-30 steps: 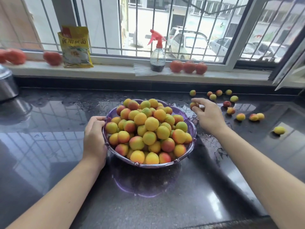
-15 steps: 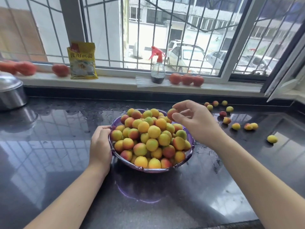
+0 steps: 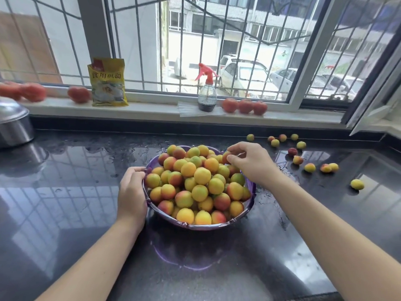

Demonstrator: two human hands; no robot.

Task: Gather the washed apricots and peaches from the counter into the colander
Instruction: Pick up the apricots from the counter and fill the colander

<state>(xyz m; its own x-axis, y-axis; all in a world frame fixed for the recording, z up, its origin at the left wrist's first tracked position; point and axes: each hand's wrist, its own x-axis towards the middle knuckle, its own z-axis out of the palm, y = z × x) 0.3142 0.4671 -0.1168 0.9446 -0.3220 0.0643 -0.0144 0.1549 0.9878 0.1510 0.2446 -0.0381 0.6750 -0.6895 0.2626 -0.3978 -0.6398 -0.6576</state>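
A purple colander (image 3: 196, 225) stands mid-counter, heaped with yellow and red apricots and peaches (image 3: 199, 183). My left hand (image 3: 132, 190) grips its left rim. My right hand (image 3: 251, 161) hovers over the far right of the heap and pinches one reddish fruit (image 3: 225, 157) between thumb and fingers, right above the pile. Several loose fruits (image 3: 309, 167) lie scattered on the wet counter to the right, one yellow fruit (image 3: 357, 184) farthest out.
The black counter (image 3: 65, 192) is wet and glossy. A steel pot (image 3: 13, 124) sits at the far left. On the windowsill stand a yellow bag (image 3: 107, 83), a spray bottle (image 3: 207, 92) and tomatoes (image 3: 245, 106).
My right hand took a fruit from the counter right of the colander and carried it left over the heap. The left hand stayed on the rim. The view tilted up.
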